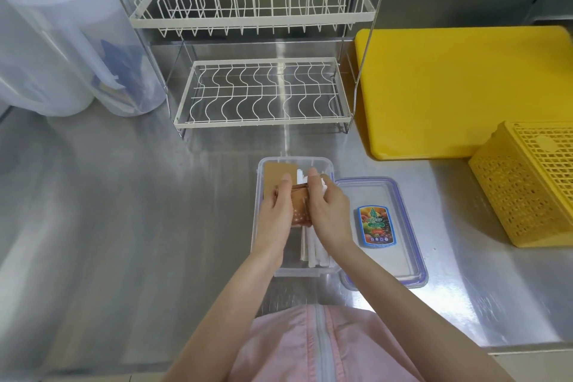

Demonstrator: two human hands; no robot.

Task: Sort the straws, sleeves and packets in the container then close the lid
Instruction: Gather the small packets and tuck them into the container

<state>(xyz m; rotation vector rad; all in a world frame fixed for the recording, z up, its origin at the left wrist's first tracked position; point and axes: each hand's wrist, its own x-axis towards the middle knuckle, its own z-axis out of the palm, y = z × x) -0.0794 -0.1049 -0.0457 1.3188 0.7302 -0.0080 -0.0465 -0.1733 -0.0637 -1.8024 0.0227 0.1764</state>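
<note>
Both hands over the container (259, 245), centre frame.
My left hand (274, 211) and right hand (328, 211) share a grip on brown packets (300, 205) (white straws (313, 250) beneath).

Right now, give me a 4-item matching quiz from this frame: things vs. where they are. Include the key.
Things:
1. lid
2. brown packets
3. yellow basket
4. white straws

Places:
A. held in both hands over the container
B. lying inside the container, right side
C. flat on the counter, right of the container
D. far right, on its side

Pairs: 1-C, 2-A, 3-D, 4-B
</note>
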